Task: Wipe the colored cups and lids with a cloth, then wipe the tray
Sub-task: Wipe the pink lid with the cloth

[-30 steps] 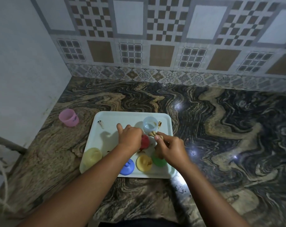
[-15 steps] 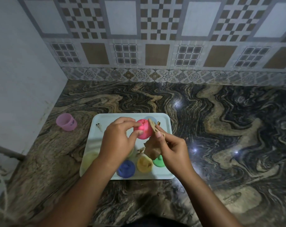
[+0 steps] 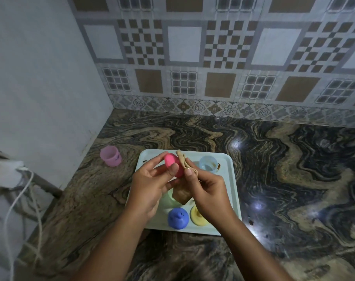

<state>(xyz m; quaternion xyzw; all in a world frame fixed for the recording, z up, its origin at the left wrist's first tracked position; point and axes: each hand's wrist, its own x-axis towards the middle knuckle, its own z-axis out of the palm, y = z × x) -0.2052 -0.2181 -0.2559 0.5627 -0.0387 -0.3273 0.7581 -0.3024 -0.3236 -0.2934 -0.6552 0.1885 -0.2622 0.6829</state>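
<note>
My left hand [image 3: 152, 185] holds a pink-red lid [image 3: 172, 164] up above the pale tray [image 3: 231, 191], thumb across its face. My right hand [image 3: 209, 191] pinches a beige cloth [image 3: 182, 163] against the lid's right edge; the cloth's tail hangs down between my palms. On the tray a light blue cup [image 3: 208, 164] stands at the back right. A blue lid [image 3: 178, 218] and a yellow lid [image 3: 198, 217] lie along the front edge. A pale green piece shows partly under my left hand.
A pink cup [image 3: 110, 156] stands on the marble counter [image 3: 294, 179] left of the tray, close to the white side wall. The tiled back wall bounds the counter. A white cable [image 3: 20, 195] hangs off the left edge.
My left hand picked the pink-red lid off the tray and lifted it. My right hand brought the cloth up against it. The view tilted upward and the blue cup is uncovered again.
</note>
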